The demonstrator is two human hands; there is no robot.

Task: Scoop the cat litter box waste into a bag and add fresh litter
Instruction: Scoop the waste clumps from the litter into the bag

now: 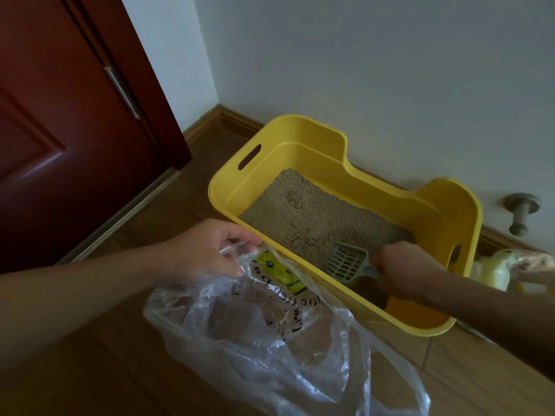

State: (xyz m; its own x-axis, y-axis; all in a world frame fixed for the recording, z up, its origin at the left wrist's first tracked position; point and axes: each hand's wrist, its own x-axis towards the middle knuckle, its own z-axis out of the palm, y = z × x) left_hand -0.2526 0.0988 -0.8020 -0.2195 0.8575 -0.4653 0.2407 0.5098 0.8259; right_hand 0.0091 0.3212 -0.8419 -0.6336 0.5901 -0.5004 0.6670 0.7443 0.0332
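Note:
A yellow litter box [306, 127] stands on the wood floor against the white wall, with beige litter [303, 211] spread over most of its bottom. My right hand [405, 265] is inside the box near its right end, shut on the handle of a grey slotted scoop [348, 262] whose head rests low by the litter. My left hand [198, 250] pinches the rim of a clear plastic bag [270, 340] with printed lettering, held just outside the box's near wall. The bag sags onto the floor.
A dark red door [60, 130] stands at the left. A metal door stop [521, 211] sticks out of the wall at the right. Behind the box's right end lies a pale yellow package [498, 271]. Wood floor [90, 370] stretches in front.

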